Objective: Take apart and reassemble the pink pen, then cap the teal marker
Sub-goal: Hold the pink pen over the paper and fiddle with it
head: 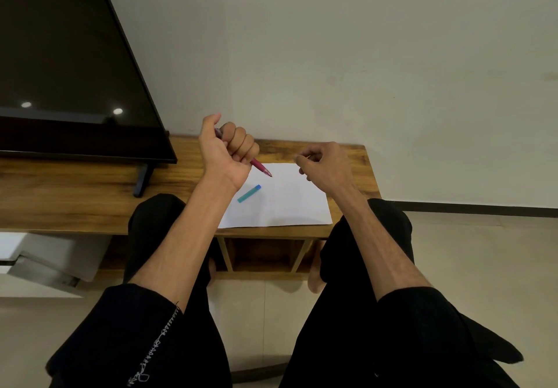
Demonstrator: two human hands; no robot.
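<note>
My left hand (225, 149) is raised above the table in a fist around the pink pen (261, 169), whose tip points down and right over the white paper (287, 203). The pen's upper end shows between my thumb and fingers. A teal marker piece with a blue end (249, 193) lies on the paper just below my left wrist. My right hand (326, 166) hovers over the paper's right side, fingers curled loosely with fingertips pinched together; whether something small sits between them I cannot tell.
The wooden table (90, 200) runs along a pale wall. A dark television (66, 70) on a stand (142, 182) fills the left. My knees in black trousers (386, 236) press against the table's front edge. An open shelf (262, 255) sits below.
</note>
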